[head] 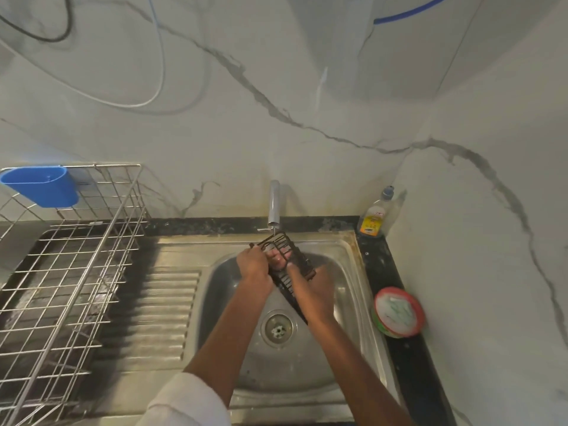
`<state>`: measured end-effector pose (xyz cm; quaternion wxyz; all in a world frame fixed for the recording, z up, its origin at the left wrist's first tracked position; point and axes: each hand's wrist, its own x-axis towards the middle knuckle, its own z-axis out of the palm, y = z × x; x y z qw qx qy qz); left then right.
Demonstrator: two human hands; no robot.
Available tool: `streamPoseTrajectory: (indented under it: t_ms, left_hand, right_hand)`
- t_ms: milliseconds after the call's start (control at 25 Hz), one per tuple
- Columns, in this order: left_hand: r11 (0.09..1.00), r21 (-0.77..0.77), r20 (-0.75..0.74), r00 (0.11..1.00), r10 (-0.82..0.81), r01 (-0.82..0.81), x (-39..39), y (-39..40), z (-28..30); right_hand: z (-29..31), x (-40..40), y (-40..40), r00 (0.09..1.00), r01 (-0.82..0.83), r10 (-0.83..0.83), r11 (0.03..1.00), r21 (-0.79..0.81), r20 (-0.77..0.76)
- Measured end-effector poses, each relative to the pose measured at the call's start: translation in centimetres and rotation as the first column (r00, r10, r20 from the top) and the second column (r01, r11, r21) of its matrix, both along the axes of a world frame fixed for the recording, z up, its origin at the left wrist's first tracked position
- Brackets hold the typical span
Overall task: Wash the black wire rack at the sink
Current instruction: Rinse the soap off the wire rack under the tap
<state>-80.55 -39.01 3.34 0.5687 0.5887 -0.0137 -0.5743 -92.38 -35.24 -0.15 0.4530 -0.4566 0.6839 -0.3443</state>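
Held over the steel sink [347, 272], right under the tap [274, 204] at the far rim: the black wire rack [295, 259], tilted, far end up by the spout. Gripped on its left side by the left hand [253, 264], fingers curled into the wires. Clasped lower down on the right by the right hand [310, 290], thumb over the frame. Left of the basin, a ribbed drainboard and a metal dish rack [67, 272] with a blue cup [43, 186]. On the right counter, a soap bottle [375, 219] far and a red tub [399, 312] near.
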Motion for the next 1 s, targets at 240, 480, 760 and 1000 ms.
streamPoseTrajectory:
  t_ms: [240, 480, 760, 1000]
  left_hand:
    - [1.0, -0.024, 0.036, 0.999, 0.019, -0.018, 3.3, 0.9, -1.7]
    - [0.986, 0.028, 0.219, 0.961, -0.167, 0.165, 8.8, 4.2, -3.1]
    - [0.874, -0.025, 0.64, 0.679, -0.359, 0.486, 9.0, 6.4, -3.2]
    - [0.862, -0.065, 0.667, 0.664, -0.337, 0.502, 9.0, 5.7, -3.9]
  right_hand:
    - [1.2, -5.2, -0.5, 0.982, -0.001, -0.017, 0.995, -0.099, -0.188]
    - [-2.4, -6.2, -2.8, 0.95, -0.101, -0.052, 0.881, 0.463, 0.307]
    - [-5.0, -6.1, -5.0, 0.772, -0.229, -0.312, 0.675, 0.701, 0.553]
    - [-4.2, -5.9, -6.9, 0.793, -0.237, -0.305, 0.643, 0.728, 0.528]
